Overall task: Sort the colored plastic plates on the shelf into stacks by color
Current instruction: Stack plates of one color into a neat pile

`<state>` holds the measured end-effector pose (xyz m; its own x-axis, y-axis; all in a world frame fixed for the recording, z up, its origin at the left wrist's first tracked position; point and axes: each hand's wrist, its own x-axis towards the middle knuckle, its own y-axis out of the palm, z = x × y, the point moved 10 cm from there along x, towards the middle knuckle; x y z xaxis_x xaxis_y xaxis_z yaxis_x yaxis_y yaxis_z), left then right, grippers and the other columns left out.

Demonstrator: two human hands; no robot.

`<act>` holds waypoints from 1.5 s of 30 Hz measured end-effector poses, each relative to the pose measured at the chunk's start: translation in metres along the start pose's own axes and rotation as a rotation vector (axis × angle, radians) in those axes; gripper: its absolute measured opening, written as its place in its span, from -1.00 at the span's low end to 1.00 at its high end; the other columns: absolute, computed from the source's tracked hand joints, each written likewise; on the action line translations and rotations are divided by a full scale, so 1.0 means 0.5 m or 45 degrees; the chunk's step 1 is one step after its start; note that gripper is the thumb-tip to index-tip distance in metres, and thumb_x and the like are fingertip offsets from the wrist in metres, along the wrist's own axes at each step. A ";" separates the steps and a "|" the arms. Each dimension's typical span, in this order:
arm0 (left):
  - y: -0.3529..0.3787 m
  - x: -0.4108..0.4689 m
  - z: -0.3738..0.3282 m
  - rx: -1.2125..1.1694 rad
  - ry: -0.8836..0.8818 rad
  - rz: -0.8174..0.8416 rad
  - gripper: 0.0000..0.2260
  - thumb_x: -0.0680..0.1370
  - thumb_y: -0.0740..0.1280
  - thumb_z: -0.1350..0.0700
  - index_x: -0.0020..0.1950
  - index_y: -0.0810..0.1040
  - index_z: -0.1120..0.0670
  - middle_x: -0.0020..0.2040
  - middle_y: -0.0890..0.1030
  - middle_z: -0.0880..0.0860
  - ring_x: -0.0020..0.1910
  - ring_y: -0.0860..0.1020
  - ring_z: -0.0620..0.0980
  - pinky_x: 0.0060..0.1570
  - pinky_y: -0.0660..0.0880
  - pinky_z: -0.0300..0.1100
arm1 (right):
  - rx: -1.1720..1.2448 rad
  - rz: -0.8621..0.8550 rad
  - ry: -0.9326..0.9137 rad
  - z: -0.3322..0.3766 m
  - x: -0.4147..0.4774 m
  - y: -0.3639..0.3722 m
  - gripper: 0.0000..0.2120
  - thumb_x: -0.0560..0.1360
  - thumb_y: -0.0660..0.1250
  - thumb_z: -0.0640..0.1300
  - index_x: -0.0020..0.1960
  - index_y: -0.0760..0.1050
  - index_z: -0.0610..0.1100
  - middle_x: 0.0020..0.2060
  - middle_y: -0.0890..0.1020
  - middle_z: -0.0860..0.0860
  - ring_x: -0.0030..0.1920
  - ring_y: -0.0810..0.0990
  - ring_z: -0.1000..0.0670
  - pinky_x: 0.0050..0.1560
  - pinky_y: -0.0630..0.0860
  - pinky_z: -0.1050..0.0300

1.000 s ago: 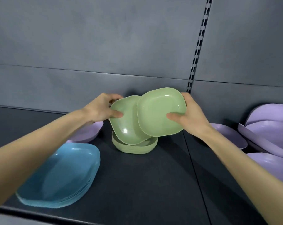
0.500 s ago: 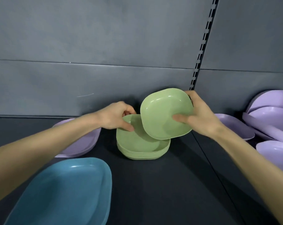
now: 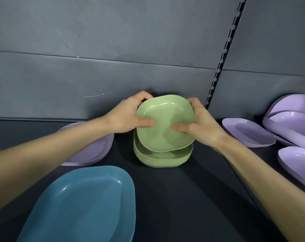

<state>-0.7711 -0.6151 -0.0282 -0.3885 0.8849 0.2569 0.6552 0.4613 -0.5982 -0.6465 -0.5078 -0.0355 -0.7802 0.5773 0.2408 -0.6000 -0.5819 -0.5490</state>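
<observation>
I grip a single green plate (image 3: pixel 164 110) with both hands: my left hand (image 3: pixel 125 116) curls round its left edge, thumb pressed flat on the inner face and fingers wrapped behind the rim, and my right hand (image 3: pixel 202 124) does the same on the right edge. The plate is smooth, faintly glossy plastic, a square with rounded corners and a shallow dished centre. It is tilted towards me, and its lower edge sits just over the green stack (image 3: pixel 162 158), whose thin rims show as fine layered lines. That stack stands on the dark matte shelf (image 3: pixel 174 198), close to the grey back panel (image 3: pixel 113 75). Nearest to me on the left lies a pile of blue plates (image 3: pixel 85 206), the same soft-cornered shape with highlights along the rim. Behind my left forearm is a lilac stack (image 3: pixel 95 151), partly hidden. To the right a lilac plate (image 3: pixel 247 131) lies flat, and beyond it a loose lilac heap (image 3: pixel 291 117) leans at odd angles. A slotted metal upright (image 3: pixel 223 55) runs up the panel.
</observation>
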 end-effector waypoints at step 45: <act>0.173 -0.047 -0.366 0.984 0.285 0.036 -0.49 0.53 0.31 -0.06 0.44 0.30 0.01 0.34 0.40 0.05 0.37 0.28 0.07 0.34 0.26 -0.05 | -0.976 -0.074 -0.181 0.069 -0.185 -0.327 -0.53 0.52 0.31 -0.01 0.38 0.34 -0.10 0.33 0.41 -0.09 0.34 0.35 -0.09 0.17 0.25 0.19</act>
<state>-0.5868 -0.5842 0.0528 -0.1855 0.9252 0.3310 -0.0025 0.3364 -0.9417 -0.4822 -0.4857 0.0595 -0.7974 0.4859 0.3579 -0.3915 0.0348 -0.9195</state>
